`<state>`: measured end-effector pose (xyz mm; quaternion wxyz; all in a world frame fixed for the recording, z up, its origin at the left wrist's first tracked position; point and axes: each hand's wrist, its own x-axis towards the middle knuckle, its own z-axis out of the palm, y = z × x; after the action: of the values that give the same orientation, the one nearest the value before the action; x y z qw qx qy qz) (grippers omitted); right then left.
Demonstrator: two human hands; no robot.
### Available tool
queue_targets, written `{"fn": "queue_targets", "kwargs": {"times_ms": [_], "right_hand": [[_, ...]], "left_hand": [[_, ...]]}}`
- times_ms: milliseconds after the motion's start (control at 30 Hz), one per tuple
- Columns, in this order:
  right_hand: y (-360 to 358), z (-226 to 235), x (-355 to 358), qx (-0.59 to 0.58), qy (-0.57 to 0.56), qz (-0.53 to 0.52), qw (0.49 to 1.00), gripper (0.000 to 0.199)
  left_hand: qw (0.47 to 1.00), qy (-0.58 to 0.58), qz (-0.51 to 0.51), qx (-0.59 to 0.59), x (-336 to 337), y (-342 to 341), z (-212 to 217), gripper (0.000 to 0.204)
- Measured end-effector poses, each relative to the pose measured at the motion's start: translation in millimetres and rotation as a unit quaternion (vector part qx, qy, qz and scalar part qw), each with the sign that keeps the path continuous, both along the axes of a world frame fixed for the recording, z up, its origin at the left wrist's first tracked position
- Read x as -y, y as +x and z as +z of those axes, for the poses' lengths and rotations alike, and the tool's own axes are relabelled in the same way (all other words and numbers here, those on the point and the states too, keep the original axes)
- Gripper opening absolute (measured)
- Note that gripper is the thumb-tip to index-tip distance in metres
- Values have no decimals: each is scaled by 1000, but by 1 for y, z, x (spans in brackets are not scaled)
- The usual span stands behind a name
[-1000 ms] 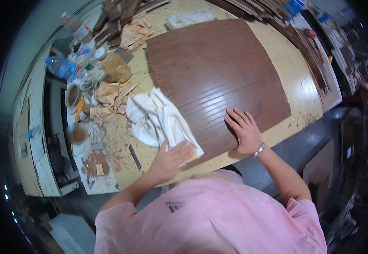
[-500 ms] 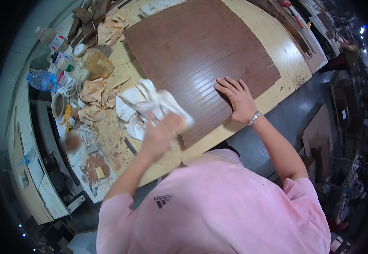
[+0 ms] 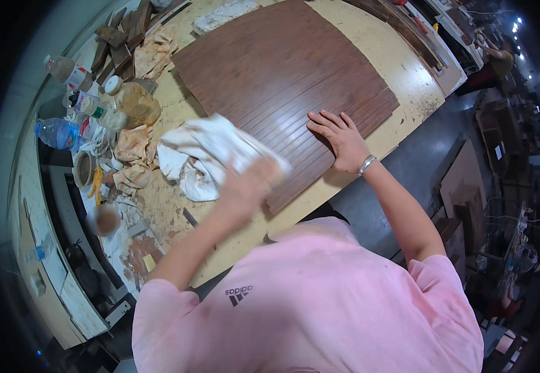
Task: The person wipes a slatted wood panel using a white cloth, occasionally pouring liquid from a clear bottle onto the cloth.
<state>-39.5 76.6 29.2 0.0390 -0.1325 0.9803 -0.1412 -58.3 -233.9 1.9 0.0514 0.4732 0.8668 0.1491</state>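
A brown wooden panel point(image 3: 270, 68) with parallel grooves along its near part lies flat on the worktable. My right hand point(image 3: 343, 142), a silver bracelet at its wrist, rests on the panel's right near side with its fingers spread. At the panel's left near edge, my left hand point(image 3: 248, 189) is closed on a crumpled white cloth point(image 3: 198, 152) and smeared by motion. The cloth bears reddish-brown stains. Part of it overlaps the panel's grooved surface, and the rest hangs over the tabletop to the left.
Left on the pale worktable point(image 3: 223, 248) stand a blue-tinted bottle point(image 3: 58, 133), a yellowish jar point(image 3: 138, 102) and other bottles. Stained rags point(image 3: 134, 144) and a cup of brown liquid point(image 3: 105, 219) lie closer. Wood offcuts point(image 3: 120, 46) are piled behind. Another person point(image 3: 497, 65) is far right.
My left hand has swept the white cloth a little to the right, further over the panel's near left part. The view has shifted slightly; my right hand stays on the panel.
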Motion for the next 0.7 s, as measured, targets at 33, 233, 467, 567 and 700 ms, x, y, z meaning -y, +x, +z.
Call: {"fn": "queue_targets", "kwargs": {"times_ms": [33,233,467,567,700], "right_hand": [[0,1,-2,2,4,-4,1000,86],[0,1,1,-8,2,3,1000,86],[0,1,-1,-2,3,-5,1000,86],[0,1,0,0,4,-5,1000,86],[1,2,-1,-3,6,-6,1000,87]], "left_hand": [[991,35,-79,107,-1,21,17,52],[993,86,81,28,10,-47,6,41],[967,122,157,162,-22,-28,6,59],[950,180,159,200,-20,-27,-4,63],[939,215,165,210,-24,-26,-6,67]]}}
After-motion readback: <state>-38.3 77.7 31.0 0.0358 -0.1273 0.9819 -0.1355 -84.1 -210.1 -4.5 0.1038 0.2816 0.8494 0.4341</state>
